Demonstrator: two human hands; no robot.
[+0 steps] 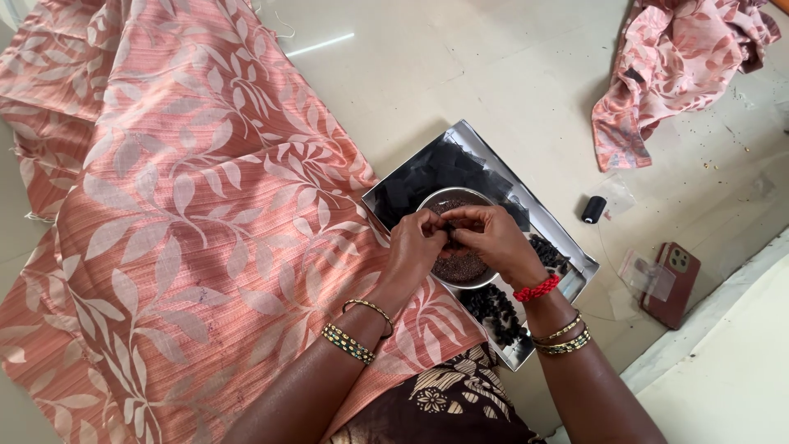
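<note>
Two hands — our left hand [415,242] and right hand [485,234] — fingertips pinched together on a small dark piece above the steel bowl [460,267]; next we need a steady grip.

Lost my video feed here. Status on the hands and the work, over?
Left hand and right hand pinched together on a small dark piece. Over the metal bowl in the tray. Nothing obstructing.

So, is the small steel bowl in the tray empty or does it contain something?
Not empty. The steel bowl holds dark brown, seed-like grains, visible below both hands; how deep they lie cannot be told.
</note>
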